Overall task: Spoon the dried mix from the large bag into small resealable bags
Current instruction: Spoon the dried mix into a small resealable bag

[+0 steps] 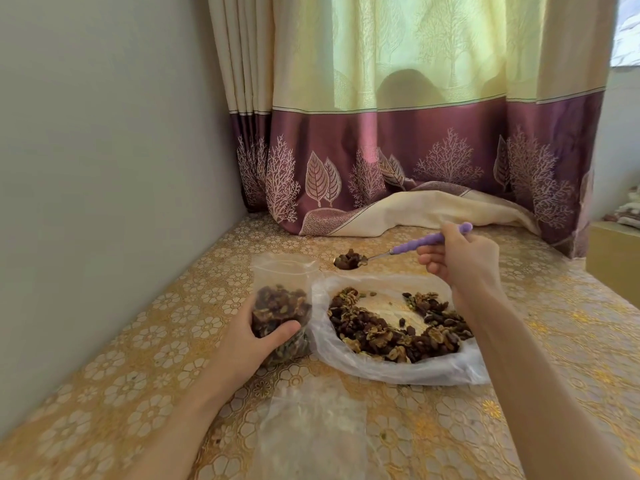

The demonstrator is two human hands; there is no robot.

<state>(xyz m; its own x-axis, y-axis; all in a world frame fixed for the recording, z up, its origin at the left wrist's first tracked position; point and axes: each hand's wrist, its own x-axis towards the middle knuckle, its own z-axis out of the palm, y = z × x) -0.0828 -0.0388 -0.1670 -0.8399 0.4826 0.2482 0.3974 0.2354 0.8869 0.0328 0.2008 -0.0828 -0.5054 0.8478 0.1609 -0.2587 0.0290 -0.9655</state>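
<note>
Purple spoon (398, 249) (loaded) in right grip (460, 258) | above small bag (280, 306)

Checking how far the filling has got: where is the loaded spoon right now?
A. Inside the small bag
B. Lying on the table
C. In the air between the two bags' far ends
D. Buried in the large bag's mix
C: the spoon, full of mix, is held by the right hand beyond the small bag and large bag.
</note>
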